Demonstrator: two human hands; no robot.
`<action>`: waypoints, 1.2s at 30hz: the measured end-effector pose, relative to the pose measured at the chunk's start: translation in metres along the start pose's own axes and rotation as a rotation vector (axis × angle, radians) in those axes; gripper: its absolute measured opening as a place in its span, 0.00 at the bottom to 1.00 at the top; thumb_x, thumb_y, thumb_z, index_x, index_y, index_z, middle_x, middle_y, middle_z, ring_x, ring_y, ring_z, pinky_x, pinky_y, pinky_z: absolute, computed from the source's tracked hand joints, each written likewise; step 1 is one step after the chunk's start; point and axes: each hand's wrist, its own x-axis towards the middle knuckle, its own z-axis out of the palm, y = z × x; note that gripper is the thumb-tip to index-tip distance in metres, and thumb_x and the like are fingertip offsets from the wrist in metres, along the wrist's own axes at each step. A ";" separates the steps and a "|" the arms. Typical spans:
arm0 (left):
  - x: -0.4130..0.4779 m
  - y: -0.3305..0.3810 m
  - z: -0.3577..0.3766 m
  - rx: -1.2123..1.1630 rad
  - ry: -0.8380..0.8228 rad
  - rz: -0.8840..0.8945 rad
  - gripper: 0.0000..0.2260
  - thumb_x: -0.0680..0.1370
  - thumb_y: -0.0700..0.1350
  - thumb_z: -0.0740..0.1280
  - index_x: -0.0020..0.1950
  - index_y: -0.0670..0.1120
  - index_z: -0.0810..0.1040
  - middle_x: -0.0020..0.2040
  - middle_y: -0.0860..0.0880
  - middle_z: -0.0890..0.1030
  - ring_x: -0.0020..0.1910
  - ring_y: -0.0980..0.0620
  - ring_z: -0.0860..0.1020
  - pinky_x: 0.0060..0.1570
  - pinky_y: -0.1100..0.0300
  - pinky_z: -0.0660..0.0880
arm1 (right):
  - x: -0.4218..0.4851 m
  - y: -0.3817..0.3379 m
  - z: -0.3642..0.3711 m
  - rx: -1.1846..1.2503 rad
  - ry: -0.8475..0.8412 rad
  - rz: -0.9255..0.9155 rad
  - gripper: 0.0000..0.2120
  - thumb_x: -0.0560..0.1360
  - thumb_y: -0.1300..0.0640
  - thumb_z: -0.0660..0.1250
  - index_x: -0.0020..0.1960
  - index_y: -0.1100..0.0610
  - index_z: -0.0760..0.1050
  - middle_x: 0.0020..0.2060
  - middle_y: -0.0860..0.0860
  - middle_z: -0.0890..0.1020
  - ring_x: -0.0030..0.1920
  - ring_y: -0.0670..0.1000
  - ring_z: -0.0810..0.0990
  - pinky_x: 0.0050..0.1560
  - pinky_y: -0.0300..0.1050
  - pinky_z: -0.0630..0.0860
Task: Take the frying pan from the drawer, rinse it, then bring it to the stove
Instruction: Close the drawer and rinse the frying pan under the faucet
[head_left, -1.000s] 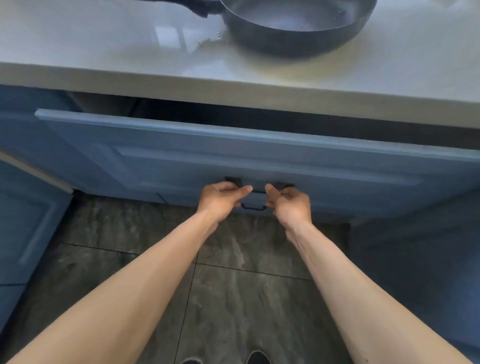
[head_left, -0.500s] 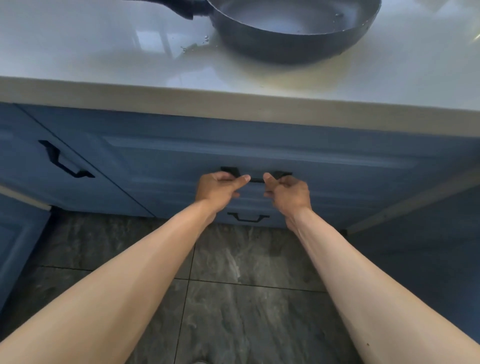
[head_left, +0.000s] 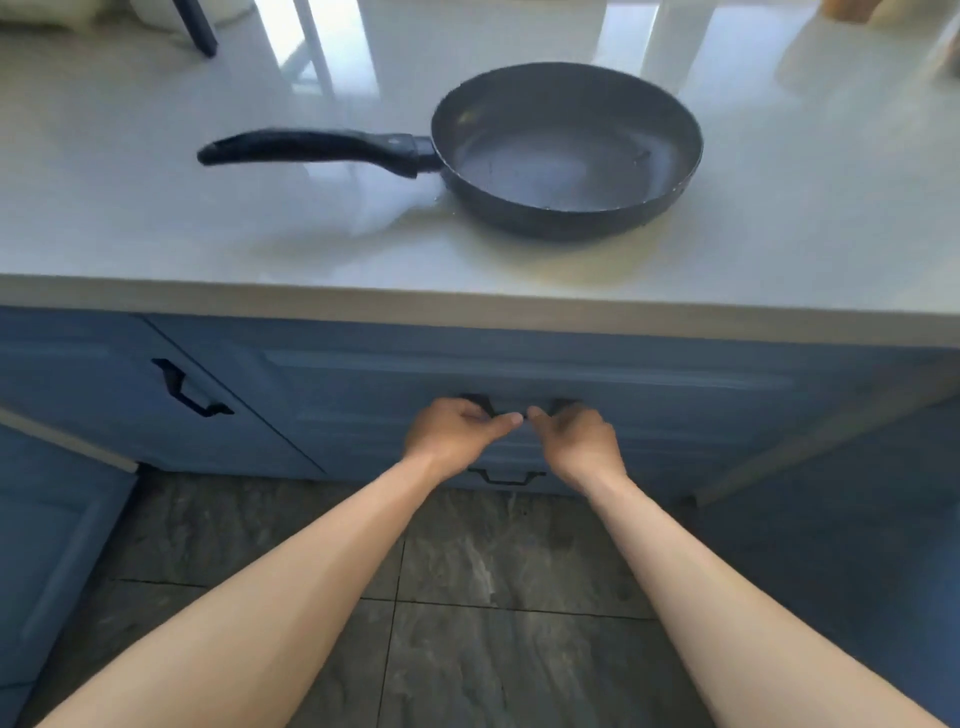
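A dark frying pan (head_left: 566, 150) sits on the white countertop (head_left: 208, 228), its black handle (head_left: 311, 148) pointing left. Below the counter edge the blue drawer (head_left: 675, 410) is shut flush with the cabinet front. My left hand (head_left: 452, 431) and my right hand (head_left: 576, 436) are side by side on the drawer's black handle (head_left: 519, 410), both curled around it, thumbs nearly touching. The hands cover most of that handle.
A second black handle (head_left: 506, 477) shows on the drawer underneath. Another blue cabinet front with a black handle (head_left: 189, 389) stands to the left. An open blue door (head_left: 47, 561) juts out at the lower left. Grey floor tiles (head_left: 509, 582) lie below.
The drawer, open a second ago, has been pushed shut with both hands on its handle. My view has risen, so the whole pan on the counter now shows.
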 end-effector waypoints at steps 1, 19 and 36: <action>-0.013 0.007 -0.009 0.015 -0.014 0.027 0.34 0.71 0.73 0.76 0.67 0.50 0.84 0.60 0.55 0.88 0.59 0.54 0.85 0.65 0.54 0.81 | -0.014 -0.003 -0.009 -0.049 0.017 -0.053 0.28 0.83 0.35 0.63 0.61 0.60 0.80 0.45 0.53 0.83 0.56 0.61 0.84 0.45 0.48 0.72; -0.237 0.234 -0.227 0.281 0.223 0.318 0.46 0.70 0.81 0.65 0.82 0.56 0.69 0.80 0.54 0.74 0.80 0.47 0.72 0.76 0.41 0.72 | -0.200 -0.142 -0.315 -0.229 0.117 -0.272 0.45 0.80 0.28 0.59 0.86 0.57 0.59 0.85 0.55 0.66 0.83 0.57 0.66 0.80 0.60 0.67; -0.061 0.262 -0.247 0.449 0.162 0.231 0.42 0.75 0.78 0.61 0.79 0.50 0.74 0.76 0.51 0.79 0.75 0.46 0.77 0.73 0.44 0.75 | -0.046 -0.196 -0.300 -0.341 -0.016 -0.156 0.35 0.80 0.32 0.63 0.77 0.55 0.68 0.70 0.55 0.81 0.67 0.60 0.81 0.66 0.57 0.79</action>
